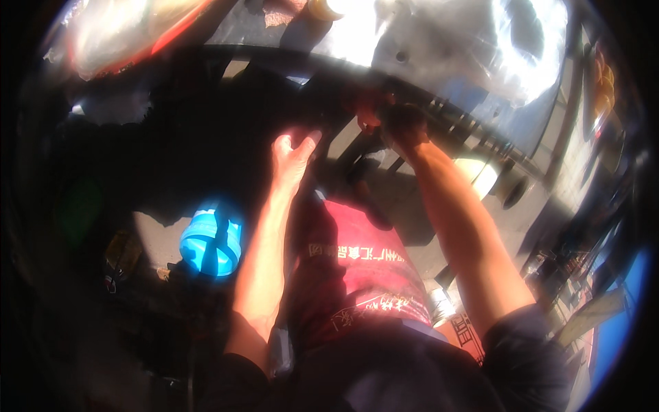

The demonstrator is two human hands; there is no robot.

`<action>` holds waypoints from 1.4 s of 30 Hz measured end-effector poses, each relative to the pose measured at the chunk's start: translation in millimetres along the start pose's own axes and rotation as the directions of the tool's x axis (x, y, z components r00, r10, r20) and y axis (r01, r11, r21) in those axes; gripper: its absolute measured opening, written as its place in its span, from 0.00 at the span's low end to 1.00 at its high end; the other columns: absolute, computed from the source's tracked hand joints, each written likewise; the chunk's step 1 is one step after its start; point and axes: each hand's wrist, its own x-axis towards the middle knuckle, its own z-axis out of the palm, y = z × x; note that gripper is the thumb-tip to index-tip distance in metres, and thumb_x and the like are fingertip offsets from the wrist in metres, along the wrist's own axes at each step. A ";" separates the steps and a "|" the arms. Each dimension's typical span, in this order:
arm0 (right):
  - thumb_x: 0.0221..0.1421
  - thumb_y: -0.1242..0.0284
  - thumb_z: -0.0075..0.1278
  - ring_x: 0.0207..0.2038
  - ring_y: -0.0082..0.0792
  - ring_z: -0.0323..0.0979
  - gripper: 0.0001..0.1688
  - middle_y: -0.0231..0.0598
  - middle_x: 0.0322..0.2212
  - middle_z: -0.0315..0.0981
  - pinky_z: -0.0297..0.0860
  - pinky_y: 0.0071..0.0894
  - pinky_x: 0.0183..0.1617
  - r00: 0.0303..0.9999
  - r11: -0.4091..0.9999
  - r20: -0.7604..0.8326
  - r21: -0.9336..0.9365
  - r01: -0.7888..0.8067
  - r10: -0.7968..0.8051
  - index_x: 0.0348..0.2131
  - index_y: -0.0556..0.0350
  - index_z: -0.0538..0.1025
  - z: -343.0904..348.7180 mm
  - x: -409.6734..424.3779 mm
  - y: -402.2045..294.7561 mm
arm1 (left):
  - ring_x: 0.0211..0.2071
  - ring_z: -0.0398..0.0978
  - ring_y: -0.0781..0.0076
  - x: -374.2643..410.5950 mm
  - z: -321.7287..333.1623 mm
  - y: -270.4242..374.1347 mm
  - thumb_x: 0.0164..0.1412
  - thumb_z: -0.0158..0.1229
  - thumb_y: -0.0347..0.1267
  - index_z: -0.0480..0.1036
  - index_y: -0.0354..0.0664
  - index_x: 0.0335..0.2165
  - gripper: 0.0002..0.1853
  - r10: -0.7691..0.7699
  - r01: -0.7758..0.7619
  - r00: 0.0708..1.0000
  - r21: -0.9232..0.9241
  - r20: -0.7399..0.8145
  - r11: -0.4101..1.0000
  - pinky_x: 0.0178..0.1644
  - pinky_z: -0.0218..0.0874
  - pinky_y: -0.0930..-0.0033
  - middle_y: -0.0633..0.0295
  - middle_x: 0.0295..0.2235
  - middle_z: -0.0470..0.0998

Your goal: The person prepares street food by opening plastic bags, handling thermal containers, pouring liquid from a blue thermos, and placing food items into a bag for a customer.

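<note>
My left hand (292, 154) is in front of my body, below the front edge of a shiny metal counter (427, 41). Its thumb points up and its fingers run into glare and deep shadow, so anything in it is hidden. Further right, my right hand (406, 123) reaches into the shade close under the counter edge. A reddish shape (368, 110) shows just left of it, too blurred to tell whether it is fingers or an object. Beneath my forearms hangs a red apron (368, 232) bearing writing.
Left of my left forearm stands a bright blue plastic container (211, 244). A pinkish cloth (283, 11) and a yellow rounded object (325, 9) lie on the counter. At the upper left is a shiny, red-edged object (134, 36). A pale round container (476, 175) sits beyond my right forearm.
</note>
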 end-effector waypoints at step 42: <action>0.62 0.66 0.46 0.48 0.49 0.75 0.19 0.51 0.45 0.77 0.72 0.43 0.49 0.992 0.989 -0.054 0.107 -0.106 0.112 0.48 0.53 0.78 1.5 22.6 -17.3 | 0.48 0.79 0.66 26.8 8.2 4.5 0.61 0.64 0.30 0.74 0.31 0.49 0.19 -0.100 0.077 0.984 0.153 0.147 0.985 0.45 0.69 0.67 0.56 0.45 0.80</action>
